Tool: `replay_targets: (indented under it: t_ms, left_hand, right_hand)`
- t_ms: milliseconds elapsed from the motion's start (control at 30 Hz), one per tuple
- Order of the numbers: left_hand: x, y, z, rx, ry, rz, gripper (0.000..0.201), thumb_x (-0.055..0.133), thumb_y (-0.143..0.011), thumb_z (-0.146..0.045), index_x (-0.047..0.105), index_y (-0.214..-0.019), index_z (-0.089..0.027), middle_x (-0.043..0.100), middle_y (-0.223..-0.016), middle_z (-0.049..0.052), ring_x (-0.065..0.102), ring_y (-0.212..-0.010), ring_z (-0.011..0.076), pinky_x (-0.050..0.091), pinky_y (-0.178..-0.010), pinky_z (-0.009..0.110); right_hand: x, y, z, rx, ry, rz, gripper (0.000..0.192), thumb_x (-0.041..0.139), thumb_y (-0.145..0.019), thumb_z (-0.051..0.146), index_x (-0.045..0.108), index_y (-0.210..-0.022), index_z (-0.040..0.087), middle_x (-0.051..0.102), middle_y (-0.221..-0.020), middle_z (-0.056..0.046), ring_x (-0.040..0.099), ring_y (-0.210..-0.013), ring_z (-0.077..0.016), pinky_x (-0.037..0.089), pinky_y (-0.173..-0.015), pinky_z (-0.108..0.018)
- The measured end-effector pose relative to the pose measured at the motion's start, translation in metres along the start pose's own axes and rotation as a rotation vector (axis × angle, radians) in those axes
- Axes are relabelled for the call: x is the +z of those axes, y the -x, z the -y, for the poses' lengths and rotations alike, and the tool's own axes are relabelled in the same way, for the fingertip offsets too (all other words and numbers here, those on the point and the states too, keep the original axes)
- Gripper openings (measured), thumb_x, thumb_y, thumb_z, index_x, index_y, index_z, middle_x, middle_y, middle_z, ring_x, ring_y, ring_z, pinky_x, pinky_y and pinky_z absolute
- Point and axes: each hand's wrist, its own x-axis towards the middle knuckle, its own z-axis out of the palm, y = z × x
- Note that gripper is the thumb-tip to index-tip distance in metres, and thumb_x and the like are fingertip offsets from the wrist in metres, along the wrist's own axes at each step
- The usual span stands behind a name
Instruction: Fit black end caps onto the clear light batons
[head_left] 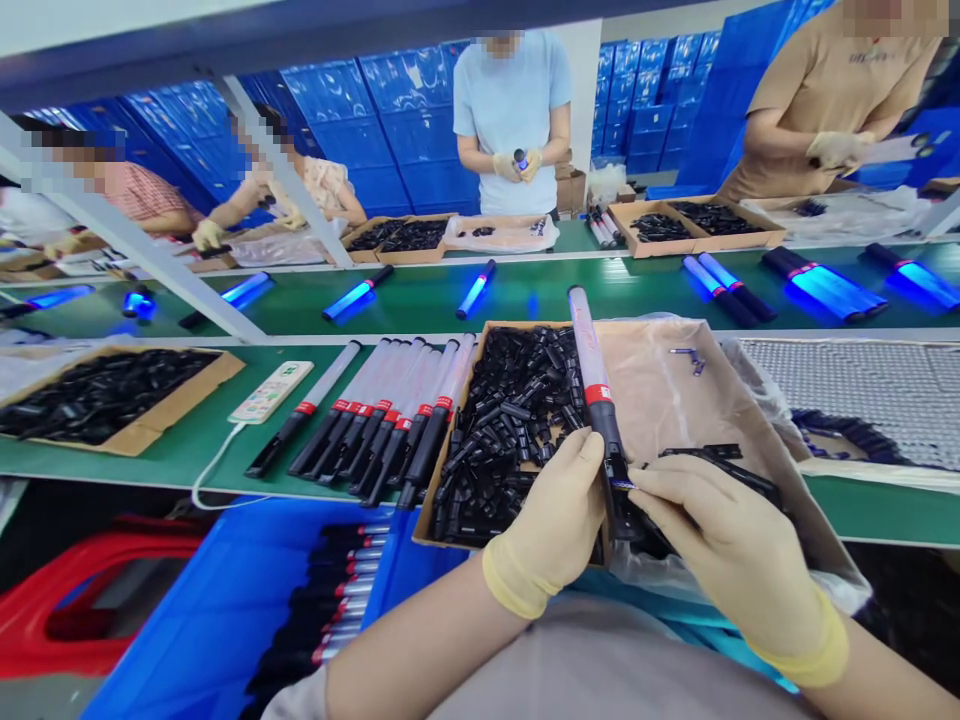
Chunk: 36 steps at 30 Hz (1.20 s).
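Note:
My left hand, in a yellowish glove, grips the black handle of a light stick with a white tube and a red band, pointing away from me. My right hand, gloved too, pinches the handle's lower end from the right, fingertips at a small black part. Both hands hover over a cardboard box lined with plastic and filled on its left with small black parts.
Several unlit sticks lie in a row left of the box, beside a white remote. A blue crate of sticks sits below. Lit blue sticks ride the green belt. Across it, other people work at boxes.

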Motion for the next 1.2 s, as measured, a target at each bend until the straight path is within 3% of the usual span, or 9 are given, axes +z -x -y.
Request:
replay_targets:
  t_ms: [167,367,600,800,900,1000,1067,1133,1200]
  left_hand:
    - [0.0,0.0,0.002,-0.014,-0.011,0.02,0.024,0.068,-0.094,-0.04,0.068,-0.104,-0.018,0.072,-0.103,0.007,0.066,-0.104,0.023,0.049,-0.098,0.039]
    - [-0.005,-0.001,0.005,-0.04,-0.069,0.015,0.025,0.063,-0.097,-0.041,0.062,-0.108,-0.019,0.071,-0.103,0.007,0.066,-0.096,0.0202,0.05,-0.09,0.036]
    - [-0.005,-0.003,0.006,-0.012,-0.099,-0.057,0.024,0.066,-0.095,-0.041,0.06,-0.099,-0.019,0.068,-0.095,0.004,0.064,-0.089,0.0172,0.049,-0.082,0.031]
    - [-0.005,-0.009,0.008,0.046,-0.106,-0.166,0.026,0.074,-0.088,-0.04,0.063,-0.091,-0.016,0.067,-0.092,0.004,0.063,-0.09,0.0177,0.05,-0.081,0.029]
    - [-0.004,-0.009,0.006,0.012,-0.075,-0.158,0.023,0.076,-0.087,-0.036,0.065,-0.093,-0.016,0.068,-0.093,0.004,0.064,-0.086,0.017,0.053,-0.079,0.03]
    - [-0.003,-0.007,0.0,-0.045,-0.066,-0.156,0.025,0.075,-0.089,-0.038,0.065,-0.097,-0.017,0.067,-0.088,0.004,0.063,-0.078,0.0162,0.055,-0.074,0.031]
    - [-0.003,-0.005,-0.004,-0.078,-0.074,-0.183,0.027,0.075,-0.088,-0.039,0.065,-0.098,-0.016,0.067,-0.086,0.004,0.062,-0.075,0.0159,0.057,-0.07,0.031]
    - [-0.003,-0.004,-0.007,-0.101,-0.073,-0.216,0.027,0.076,-0.087,-0.039,0.065,-0.097,-0.015,0.067,-0.085,0.005,0.063,-0.073,0.0159,0.057,-0.068,0.03]
    - [-0.002,-0.004,-0.007,-0.124,-0.067,-0.231,0.028,0.077,-0.087,-0.038,0.067,-0.096,-0.014,0.068,-0.084,0.005,0.063,-0.072,0.0154,0.056,-0.066,0.028]
  right_hand:
    - [0.0,0.003,0.0,0.084,-0.003,-0.004,0.009,0.058,-0.099,0.021,0.065,-0.102,0.026,0.076,-0.096,-0.003,0.075,-0.087,-0.0179,0.062,-0.077,-0.029]
    - [-0.001,0.002,-0.001,0.072,0.002,-0.068,0.005,0.059,-0.099,0.021,0.064,-0.099,0.022,0.075,-0.093,-0.002,0.073,-0.084,-0.0141,0.059,-0.077,-0.023]
    - [0.007,0.007,-0.004,0.042,-0.061,-0.012,0.011,0.06,-0.099,0.021,0.07,-0.097,0.019,0.071,-0.095,-0.005,0.069,-0.086,-0.0138,0.058,-0.079,-0.024]
    - [0.005,0.006,0.008,-0.001,-0.029,0.133,0.027,0.053,-0.099,0.023,0.074,-0.114,0.017,0.066,-0.122,-0.013,0.065,-0.107,-0.0227,0.059,-0.092,-0.039]
    - [0.0,0.004,0.004,-0.045,-0.037,0.21,0.033,0.049,-0.099,0.024,0.072,-0.121,0.015,0.063,-0.132,-0.014,0.063,-0.116,-0.0233,0.057,-0.099,-0.039]
    - [-0.021,0.008,-0.047,0.047,0.01,0.192,0.037,0.047,-0.101,0.026,0.069,-0.13,0.018,0.066,-0.133,-0.011,0.062,-0.122,-0.0213,0.053,-0.104,-0.037]
    - [-0.046,0.012,-0.107,0.297,0.161,0.247,0.034,0.049,-0.1,0.028,0.073,-0.122,0.021,0.071,-0.123,-0.009,0.066,-0.115,-0.0225,0.053,-0.1,-0.038]
    - [-0.073,0.017,-0.172,0.651,0.409,0.554,0.027,0.053,-0.096,0.029,0.08,-0.101,0.023,0.074,-0.113,-0.009,0.069,-0.099,-0.0242,0.052,-0.083,-0.037]
    - [-0.094,0.019,-0.225,0.765,0.458,0.701,0.02,0.063,-0.087,0.023,0.081,-0.082,0.019,0.076,-0.091,-0.012,0.067,-0.075,-0.0234,0.046,-0.068,-0.036]
